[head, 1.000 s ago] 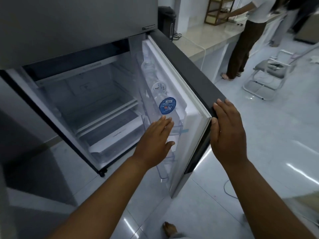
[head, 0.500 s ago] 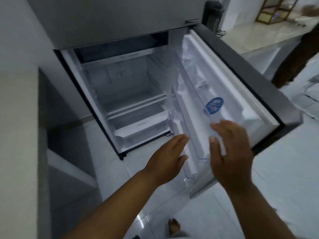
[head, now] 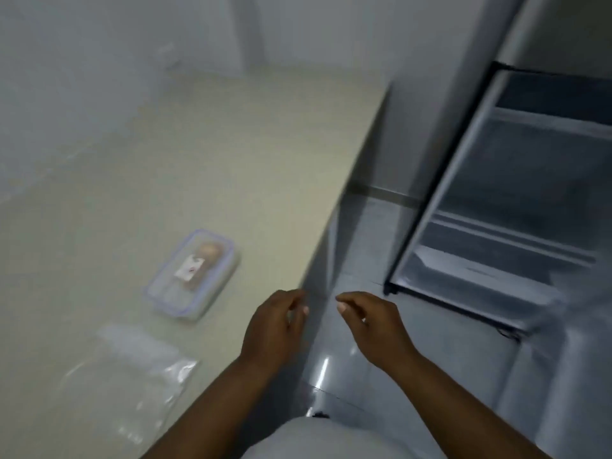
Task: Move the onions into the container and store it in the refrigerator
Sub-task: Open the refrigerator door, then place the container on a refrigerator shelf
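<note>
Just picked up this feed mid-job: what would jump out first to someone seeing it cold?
The clear container with its purple-edged lid shut, onions inside, sits alone on the beige counter near its front edge. To the right the refrigerator stands open, shelves bare. In the foreground the left hand and right hand hang empty, with a crumpled plastic bag at lower left.

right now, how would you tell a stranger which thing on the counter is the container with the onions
Start at the long beige counter left of the open refrigerator. Near its front edge sits a clear rectangular container with a bluish-purple rim, a white label on the lid and onions showing through. The only other item, a flat clear plastic bag, lies nearer the person.
</note>
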